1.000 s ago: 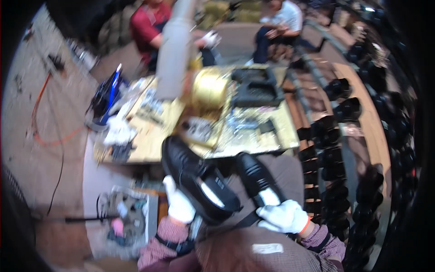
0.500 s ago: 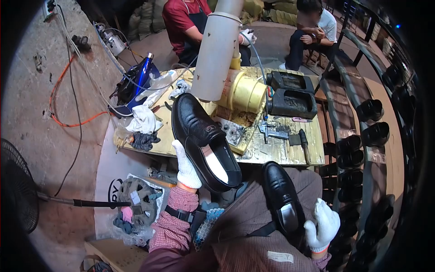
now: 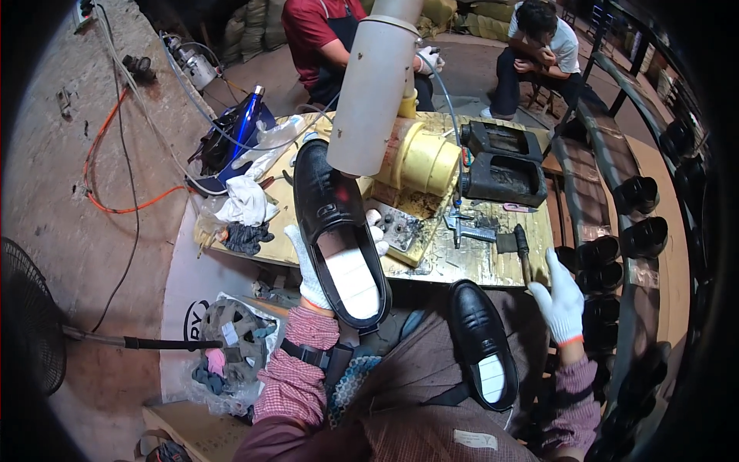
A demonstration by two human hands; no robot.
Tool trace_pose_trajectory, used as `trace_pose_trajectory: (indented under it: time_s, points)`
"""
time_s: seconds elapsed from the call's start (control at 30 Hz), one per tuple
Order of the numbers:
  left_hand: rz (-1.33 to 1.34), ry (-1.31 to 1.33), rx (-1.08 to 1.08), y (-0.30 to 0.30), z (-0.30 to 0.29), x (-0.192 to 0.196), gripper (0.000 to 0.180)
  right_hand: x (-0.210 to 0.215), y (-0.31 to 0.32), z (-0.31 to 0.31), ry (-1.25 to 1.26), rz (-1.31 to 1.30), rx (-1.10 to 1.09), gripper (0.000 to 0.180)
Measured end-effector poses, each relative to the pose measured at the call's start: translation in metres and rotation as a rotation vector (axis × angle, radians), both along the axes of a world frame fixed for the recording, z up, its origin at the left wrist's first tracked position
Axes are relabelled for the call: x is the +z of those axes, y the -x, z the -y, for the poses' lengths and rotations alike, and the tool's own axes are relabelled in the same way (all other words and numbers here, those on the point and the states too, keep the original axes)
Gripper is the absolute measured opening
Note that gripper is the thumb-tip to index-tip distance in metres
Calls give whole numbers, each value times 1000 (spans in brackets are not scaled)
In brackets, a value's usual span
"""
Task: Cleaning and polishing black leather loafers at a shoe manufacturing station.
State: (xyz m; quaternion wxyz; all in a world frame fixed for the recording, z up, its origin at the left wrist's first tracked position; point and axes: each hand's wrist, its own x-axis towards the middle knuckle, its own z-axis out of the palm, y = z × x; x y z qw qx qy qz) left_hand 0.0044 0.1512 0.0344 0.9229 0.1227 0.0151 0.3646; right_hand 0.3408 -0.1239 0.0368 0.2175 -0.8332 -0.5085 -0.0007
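Far left: black fan (image 3: 31, 316) on the floor, orange cable (image 3: 115, 165) running along it. Below the table edge, a clear plastic bag (image 3: 231, 346) of scraps, with a white sheet (image 3: 188, 285) carrying a dark round mark beside it. Table (image 3: 462, 262) left end: blue tool (image 3: 246, 123), white rag (image 3: 246, 202), dark rag (image 3: 245, 235). My left hand (image 3: 315, 266), white glove, grips a black loafer (image 3: 339, 231) from underneath, held above the table edge, toe under the cream pipe (image 3: 377, 85), pale insole facing up. Yellow machine body (image 3: 419, 158) just right of the pipe, two black moulds (image 3: 500, 158) beyond it. Second black loafer (image 3: 483, 343) lies on my lap, white insole patch at the heel; small white label (image 3: 475, 439) on the cloth lower down. My right hand (image 3: 562, 296), gloved, open with fingers spread, holds nothing, near the table's right corner by a dark-handled tool (image 3: 523, 250). Far right: rack (image 3: 654, 231) with rows of black shoes.
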Motion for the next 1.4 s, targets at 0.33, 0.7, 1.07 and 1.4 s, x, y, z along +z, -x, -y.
trace_pose_trajectory:
  time_s: [0.33,0.7,1.07,1.4]
  points:
    - [-184,43,-25,24,55,8,129,-87,-54,-22,41,42,-130,62]
    - [-489,196,-452,24,137,27,94,101,107,-1,-77,-227,636,44]
    - [-435,184,-547,14,150,29,86,102,95,13,-221,-63,526,34]
    - [-374,205,-637,13,148,30,91,104,85,14,-155,-32,639,42]
